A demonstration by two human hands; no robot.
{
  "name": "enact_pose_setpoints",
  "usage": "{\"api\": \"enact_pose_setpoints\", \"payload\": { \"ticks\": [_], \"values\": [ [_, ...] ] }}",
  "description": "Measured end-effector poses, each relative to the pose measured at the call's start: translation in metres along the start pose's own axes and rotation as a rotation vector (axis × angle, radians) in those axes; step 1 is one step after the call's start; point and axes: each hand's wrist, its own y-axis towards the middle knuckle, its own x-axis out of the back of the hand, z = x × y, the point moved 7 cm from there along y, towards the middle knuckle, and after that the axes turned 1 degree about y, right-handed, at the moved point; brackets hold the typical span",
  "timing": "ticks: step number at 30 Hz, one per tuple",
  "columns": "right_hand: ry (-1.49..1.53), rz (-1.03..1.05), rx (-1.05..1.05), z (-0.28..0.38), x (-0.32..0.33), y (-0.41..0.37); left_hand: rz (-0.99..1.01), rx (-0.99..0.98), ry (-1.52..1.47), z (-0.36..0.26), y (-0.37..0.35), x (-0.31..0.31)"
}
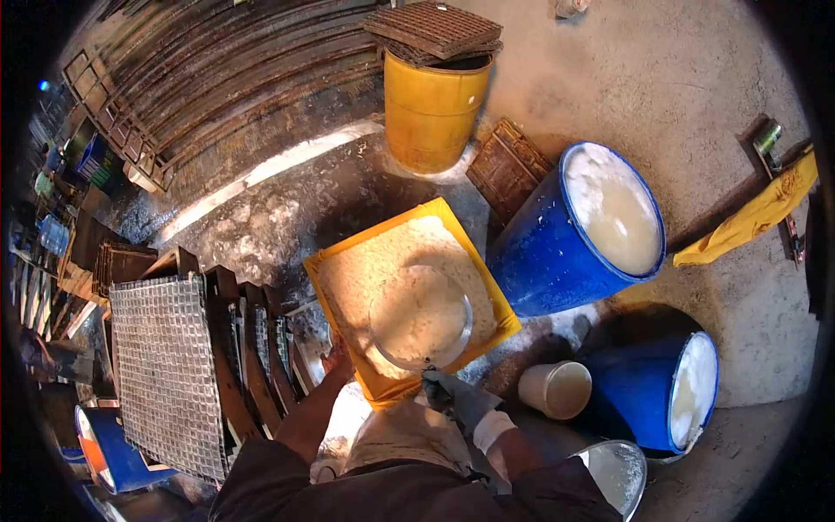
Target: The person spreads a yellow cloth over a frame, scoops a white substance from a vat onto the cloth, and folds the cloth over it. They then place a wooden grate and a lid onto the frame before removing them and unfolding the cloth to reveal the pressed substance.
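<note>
1. Just beyond the right hand [437, 391], a round pan [470, 317] sits over pale, grainy stuff [348, 261], and whether it touches that stuff I can't tell!
2. Grey glove on, the right fingers are closed around the pan's handle, right at its near edge.
3. Over to the left hand [338, 360]: bare, down by the near-left side of a yellow crate [478, 271]; its fingers are too dark to say whether they grip or hang loose.
4. Ahead of both sets of fingers, that crate spreads wide, and the pan lies within its rim.
5. Right of the right fingers: a white bucket [539, 390] near, a blue barrel [539, 252] farther forward, another blue drum [622, 383] past the bucket.
6. Left of the left fingers, a mesh panel [165, 374] leans; far ahead, a yellow drum [432, 113]!
</note>
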Motion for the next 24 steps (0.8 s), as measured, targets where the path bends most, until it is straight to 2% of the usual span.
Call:
{"api": "enact_pose_setpoints", "payload": {
  "ticks": [2, 4, 6, 8, 9, 11, 12, 14, 16, 17, 18, 19, 21, 22, 23, 24],
  "values": [
    [-0.022, 0.102, -0.015, 0.017, -0.026, 0.017, -0.067, -0.023, 0.033, 0.0, 0.002, -0.001],
    [-0.02, -0.259, 0.129, 0.048, -0.065, -0.006, 0.008, -0.008, 0.053, 0.0, 0.002, 0.006],
    [-0.043, -0.226, 0.183, 0.056, -0.033, 0.029, 0.055, -0.027, 0.091, -0.003, -0.001, 0.003],
    [-0.185, -0.444, 0.455, 0.076, 0.003, 0.028, 0.127, 0.004, 0.103, -0.004, -0.003, 0.004],
    [-0.282, -0.587, 0.582, 0.091, 0.025, 0.022, 0.098, -0.023, 0.136, -0.003, 0.0, 0.0],
    [-0.585, -1.051, 0.977, 0.14, 0.076, -0.013, 0.059, -0.057, 0.188, -0.006, 0.003, -0.001],
    [-0.661, -1.298, 1.094, 0.162, 0.095, -0.041, 0.08, -0.016, 0.121, -0.005, 0.004, 0.0],
    [-0.714, -1.682, 1.188, 0.199, 0.148, -0.092, 0.086, 0.004, 0.09, 0.002, 0.008, -0.002],
    [-0.207, -1.234, 1.538, 0.201, 0.141, -0.177, -0.029, -0.117, -0.082, 0.0, 0.016, -0.005],
    [-0.042, -1.243, 1.369, 0.179, 0.123, -0.23, -0.098, -0.128, -0.092, -0.011, 0.004, 0.013],
    [0.13, -1.246, 1.209, 0.149, 0.114, -0.274, -0.51, -0.393, 0.016, -0.004, 0.022, -0.002],
    [0.15, -1.167, 1.319, 0.128, 0.128, -0.308, -0.141, -0.201, -0.151, -0.004, 0.026, -0.01],
    [0.309, -1.234, 1.356, 0.045, 0.155, -0.377, -0.429, -0.254, -0.176, -0.054, -0.003, 0.009],
    [0.415, -1.287, 1.358, -0.006, 0.169, -0.41, -0.487, -0.074, 0.176, -0.047, -0.002, -0.012],
    [0.467, -1.354, 1.208, -0.062, 0.19, -0.436, -0.462, -0.15, 0.085, -0.078, -0.024, -0.01],
    [0.499, -1.382, 1.218, -0.127, 0.241, -0.442, -0.431, -0.223, -0.008, -0.112, -0.048, -0.002]
  ]
}}
